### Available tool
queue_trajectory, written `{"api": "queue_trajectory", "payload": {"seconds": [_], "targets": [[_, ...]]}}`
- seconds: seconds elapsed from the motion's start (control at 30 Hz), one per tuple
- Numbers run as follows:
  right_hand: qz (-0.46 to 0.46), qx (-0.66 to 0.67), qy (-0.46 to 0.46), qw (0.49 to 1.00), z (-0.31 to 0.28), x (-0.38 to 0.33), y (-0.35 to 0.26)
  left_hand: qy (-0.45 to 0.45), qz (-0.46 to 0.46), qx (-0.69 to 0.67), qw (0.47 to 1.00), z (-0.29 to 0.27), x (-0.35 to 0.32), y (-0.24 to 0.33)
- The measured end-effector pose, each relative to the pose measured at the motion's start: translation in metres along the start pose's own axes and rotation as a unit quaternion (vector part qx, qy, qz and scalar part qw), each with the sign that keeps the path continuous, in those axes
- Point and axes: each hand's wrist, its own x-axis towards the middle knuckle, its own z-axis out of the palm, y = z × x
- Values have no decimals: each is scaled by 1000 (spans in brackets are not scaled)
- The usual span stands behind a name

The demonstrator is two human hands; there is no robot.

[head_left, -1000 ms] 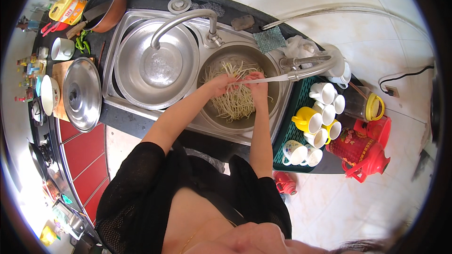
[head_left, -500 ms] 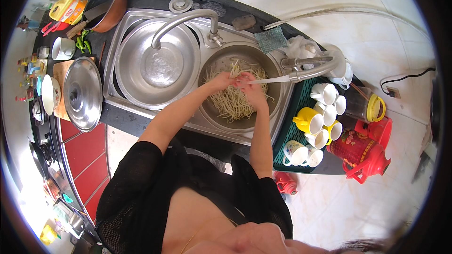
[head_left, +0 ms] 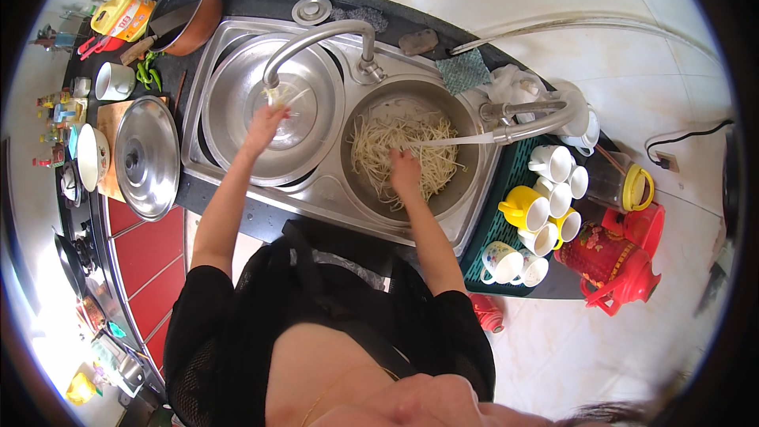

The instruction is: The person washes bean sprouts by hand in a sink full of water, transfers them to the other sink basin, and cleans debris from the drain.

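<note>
A double steel sink (head_left: 332,194) is set in a dark counter. The right basin (head_left: 371,115) holds a heap of pale thin strands (head_left: 371,142), with water running onto them from a side tap (head_left: 538,122). My right hand (head_left: 405,172) rests in the strands, fingers closed among them. My left hand (head_left: 265,122) is over the left basin, above a steel bowl (head_left: 229,87), pinching a small bunch of the strands (head_left: 278,96) under the curved tap (head_left: 316,38).
A steel lid (head_left: 148,156) lies on a wooden board left of the sink. A brown pan (head_left: 190,8), green chillies (head_left: 149,75) and small jars stand at the counter's far left. Right of the sink, a green rack (head_left: 482,229) holds white and yellow cups, with a red jug (head_left: 613,261) beside it.
My left hand left the right basin and moved over to the left basin, carrying a small bunch of strands. My right hand stayed in the strands.
</note>
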Motion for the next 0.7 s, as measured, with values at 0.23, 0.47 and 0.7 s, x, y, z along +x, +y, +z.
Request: {"api": "queue_trajectory", "payload": {"seconds": [0.23, 0.47, 0.7], "targets": [[159, 639, -24, 752, -72, 18, 24, 298, 121, 323, 890, 24, -23, -33], [193, 723, -27, 662, -54, 25, 36, -204, -10, -342, 917, 111, -16, 83], [71, 735, -58, 672, -79, 5, 20, -272, -228, -395, 847, 181, -9, 126]]}}
